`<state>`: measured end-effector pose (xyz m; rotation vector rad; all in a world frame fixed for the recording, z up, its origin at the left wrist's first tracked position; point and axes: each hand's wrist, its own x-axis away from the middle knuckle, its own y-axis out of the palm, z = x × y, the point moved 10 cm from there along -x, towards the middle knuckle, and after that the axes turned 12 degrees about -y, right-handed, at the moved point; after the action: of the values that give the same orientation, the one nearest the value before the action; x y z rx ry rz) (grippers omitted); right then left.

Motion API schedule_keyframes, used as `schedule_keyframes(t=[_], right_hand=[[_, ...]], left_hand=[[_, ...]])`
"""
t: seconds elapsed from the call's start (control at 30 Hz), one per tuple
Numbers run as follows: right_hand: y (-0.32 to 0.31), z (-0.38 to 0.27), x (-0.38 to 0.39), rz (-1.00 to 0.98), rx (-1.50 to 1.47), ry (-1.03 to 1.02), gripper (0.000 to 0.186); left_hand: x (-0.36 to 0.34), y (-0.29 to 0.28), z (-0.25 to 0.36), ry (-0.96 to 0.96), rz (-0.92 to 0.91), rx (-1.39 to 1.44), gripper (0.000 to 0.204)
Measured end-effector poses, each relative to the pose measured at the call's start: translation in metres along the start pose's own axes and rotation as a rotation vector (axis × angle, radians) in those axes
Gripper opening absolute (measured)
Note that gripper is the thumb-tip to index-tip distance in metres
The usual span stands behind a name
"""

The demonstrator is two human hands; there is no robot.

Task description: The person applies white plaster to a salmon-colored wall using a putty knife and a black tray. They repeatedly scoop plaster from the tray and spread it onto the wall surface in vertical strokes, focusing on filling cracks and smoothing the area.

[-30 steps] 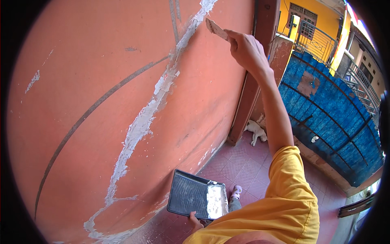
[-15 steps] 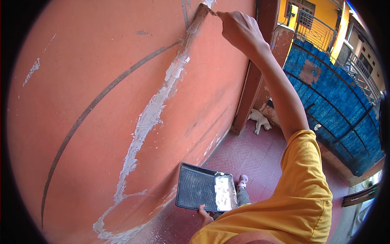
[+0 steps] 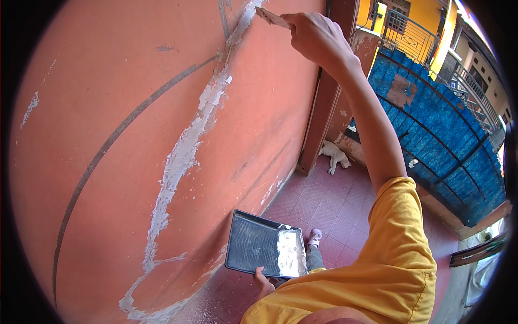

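High on the wall, my right hand (image 3: 318, 40) is closed around a putty knife (image 3: 274, 19), its blade smeared with filler. The blade's tip is at the right edge of the upper end of a whitish filler strip (image 3: 181, 148); I cannot tell whether it touches the wall. That strip runs ragged down the orange wall (image 3: 124, 178). Low down, my left hand (image 3: 263, 282) grips the near edge of a black paint tray (image 3: 251, 243), thumb over the rim. White filler (image 3: 291, 254) lies in the tray's right end.
A white animal (image 3: 335, 155) lies on the red tiled floor (image 3: 329, 208) by a brown post (image 3: 318, 124). A blue metal gate (image 3: 426, 119) stands at the right. A dark curved line (image 3: 116, 132) marks the wall. My shoe (image 3: 315, 236) shows beside the tray.
The putty knife has turned, showing more of its blade, and now sits at the strip's right edge. The view has shifted slightly; my left hand still holds the tray.
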<state>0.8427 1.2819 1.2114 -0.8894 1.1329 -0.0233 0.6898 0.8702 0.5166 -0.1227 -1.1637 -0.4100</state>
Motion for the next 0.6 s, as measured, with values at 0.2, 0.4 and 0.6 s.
schedule_keyframes(t=[0.2,0.4,0.6], right_hand=[[0.002,0.013,-0.026,0.063,0.054,-0.009,0.027],[0.01,-0.019,-0.02,-0.003,0.091,-0.051,0.046],[0.01,-0.027,0.01,-0.042,-0.021,-0.06,0.043]], left_hand=[[0.019,0.009,0.006,-0.007,-0.003,0.036,0.04],[0.002,0.002,-0.006,-0.027,-0.009,0.043,0.038],[-0.025,-0.003,-0.016,-0.013,-0.028,0.021,0.04]])
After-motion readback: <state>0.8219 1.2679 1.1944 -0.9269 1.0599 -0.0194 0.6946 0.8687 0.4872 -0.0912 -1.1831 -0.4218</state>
